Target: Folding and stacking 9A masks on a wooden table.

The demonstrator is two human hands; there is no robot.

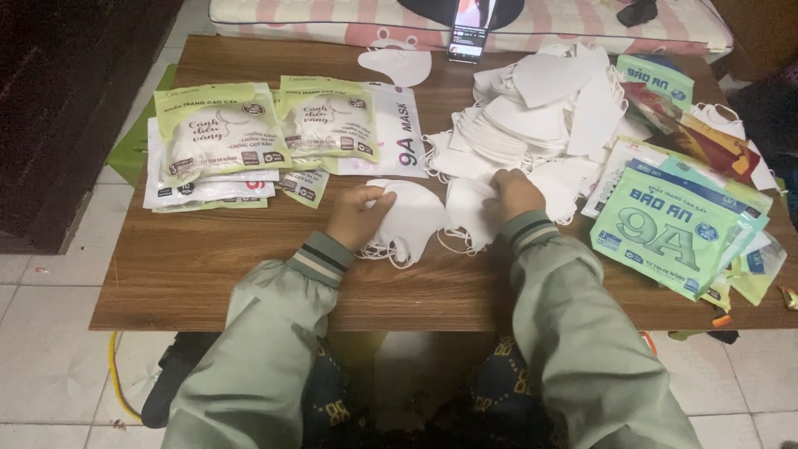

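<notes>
My left hand (359,214) rests on a small stack of white face masks (413,218) lying near the middle of the wooden table (208,266), fingers closed on the top mask's edge. My right hand (513,194) pinches another white mask (467,212) just beside that stack. Elastic ear loops trail from the masks toward the table's front. A big loose heap of white masks (540,112) lies right behind my right hand.
Green and white filled mask packets (220,133) are stacked at the left. Empty green and blue packaging bags (669,229) pile up at the right. A single mask (399,65) and a phone (468,33) sit at the far edge. Tiled floor surrounds the table.
</notes>
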